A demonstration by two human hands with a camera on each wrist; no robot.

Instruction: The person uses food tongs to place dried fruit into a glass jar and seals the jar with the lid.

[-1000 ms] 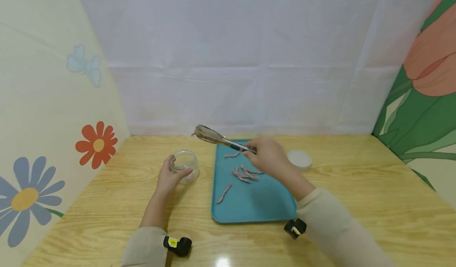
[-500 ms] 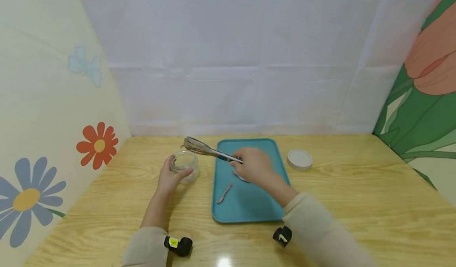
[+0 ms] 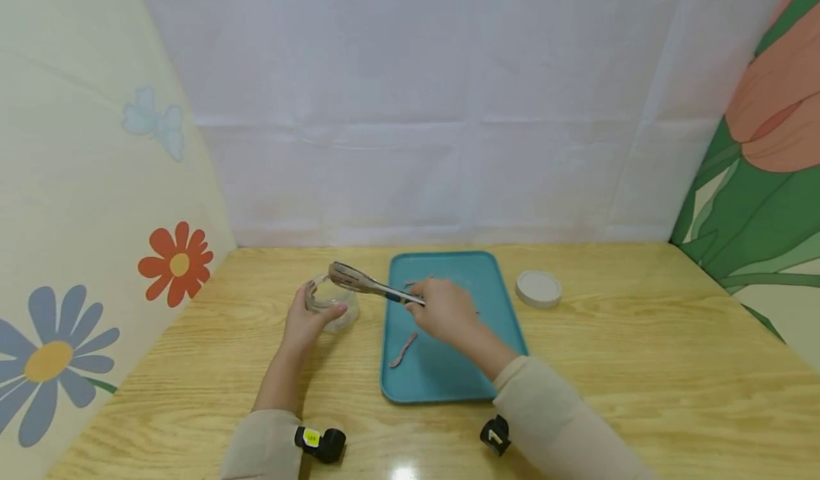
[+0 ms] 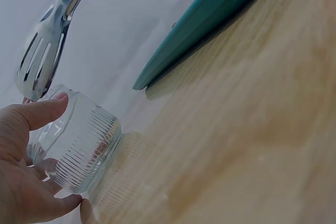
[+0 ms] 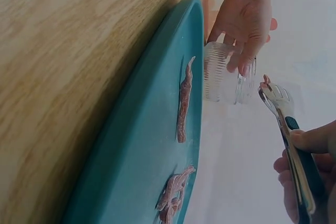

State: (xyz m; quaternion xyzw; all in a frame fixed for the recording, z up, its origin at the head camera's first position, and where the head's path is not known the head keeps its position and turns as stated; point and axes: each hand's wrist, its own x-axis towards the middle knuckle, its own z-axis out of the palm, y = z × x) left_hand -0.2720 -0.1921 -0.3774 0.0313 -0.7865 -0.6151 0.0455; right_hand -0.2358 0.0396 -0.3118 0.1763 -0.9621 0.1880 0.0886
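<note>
My left hand (image 3: 307,320) holds a clear ribbed glass jar (image 4: 86,145) on the table, thumb at its rim and fingers round its far side. A small reddish-brown patch shows through the jar's lower wall. Metal tongs (image 3: 374,286) are gripped in my right hand (image 3: 448,310), their slotted heads just above the jar's mouth. Between the tongs' tips, a bit of reddish dried strip (image 5: 266,79) sticks out in the right wrist view. On the blue-green tray (image 3: 442,384) lie a single dried strip (image 5: 185,103) and a small heap of strips (image 5: 176,192), mostly hidden by my right hand in the head view.
A round white lid (image 3: 539,288) lies on the wooden table (image 3: 615,345), right of the tray. White cloth (image 3: 423,110) hangs behind the table, and flower-patterned panels (image 3: 83,202) stand at both sides.
My right hand has come left and down over the tray, bringing the tongs from high above the tray's left edge to just over the jar. The left hand and jar have stayed put.
</note>
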